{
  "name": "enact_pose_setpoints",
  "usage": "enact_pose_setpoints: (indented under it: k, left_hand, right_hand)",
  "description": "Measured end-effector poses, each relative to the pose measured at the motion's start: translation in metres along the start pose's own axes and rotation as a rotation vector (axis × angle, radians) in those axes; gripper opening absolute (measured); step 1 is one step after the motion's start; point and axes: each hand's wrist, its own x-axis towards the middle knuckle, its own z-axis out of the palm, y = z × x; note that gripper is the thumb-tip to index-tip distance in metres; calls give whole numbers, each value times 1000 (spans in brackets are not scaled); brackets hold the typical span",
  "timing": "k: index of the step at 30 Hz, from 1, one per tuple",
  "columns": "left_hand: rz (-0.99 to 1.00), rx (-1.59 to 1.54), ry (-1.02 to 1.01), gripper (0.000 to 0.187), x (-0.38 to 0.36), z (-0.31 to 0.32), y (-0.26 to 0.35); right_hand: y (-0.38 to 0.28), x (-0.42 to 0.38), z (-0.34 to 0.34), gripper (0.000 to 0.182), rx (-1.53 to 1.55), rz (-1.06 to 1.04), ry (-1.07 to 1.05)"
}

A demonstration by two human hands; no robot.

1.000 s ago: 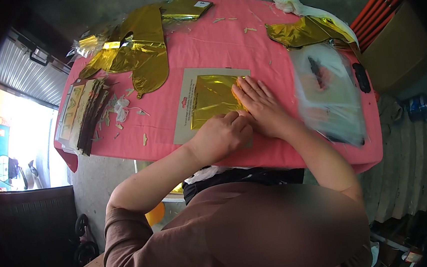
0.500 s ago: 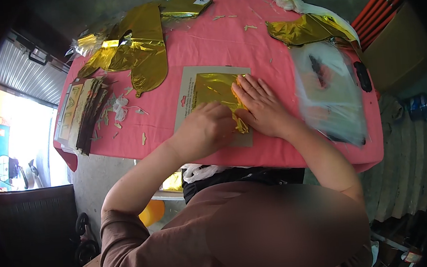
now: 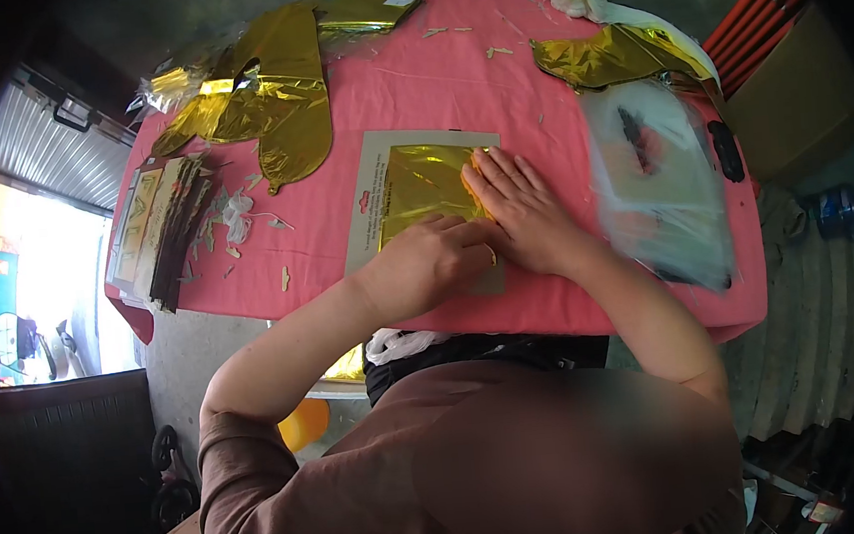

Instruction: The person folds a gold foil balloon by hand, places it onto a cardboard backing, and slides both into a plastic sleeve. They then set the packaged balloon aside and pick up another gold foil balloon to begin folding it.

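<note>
A folded gold foil balloon [image 3: 425, 182] lies on a grey printed cardboard sheet [image 3: 364, 171] in the middle of the table. My right hand [image 3: 528, 209] rests flat on the balloon's right side, fingers stretched out. My left hand [image 3: 432, 267] is closed, its curled fingers pinching the balloon's near right edge close to the right thumb. The pinched part of the foil is mostly hidden under the left hand.
Gold foil pieces [image 3: 294, 107] lie at the back left, beside a stack of cards [image 3: 159, 233] and scraps. On the right are clear plastic bags [image 3: 662, 188], a black object [image 3: 726, 153] and another gold foil piece [image 3: 611, 57]. A pink cloth [image 3: 412, 77] covers the table.
My left hand has shifted slightly toward me, and the crumpled foil that showed between the hands is now mostly covered. My right hand stays in place.
</note>
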Motion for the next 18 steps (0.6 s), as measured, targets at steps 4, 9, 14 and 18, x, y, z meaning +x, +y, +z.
enact_pose_setpoints:
  k: [4,9,14,18]
  left_hand:
    - [50,17,-44,16,-6,-5,-1]
    - [-28,-40,-29,29,-12,-8,5]
    - [-29,83,-129,32,-14,-5,10]
    - [35,-137,-81,30,-14,-14,-3]
  right_hand:
    - [-1,0,1,62,-33,4,-5]
    - [0,1,1,64,-44,-2,-8]
    - [0,0,2,64,-40,-10,8]
    - [1,0,3,63,-38,-15,6]
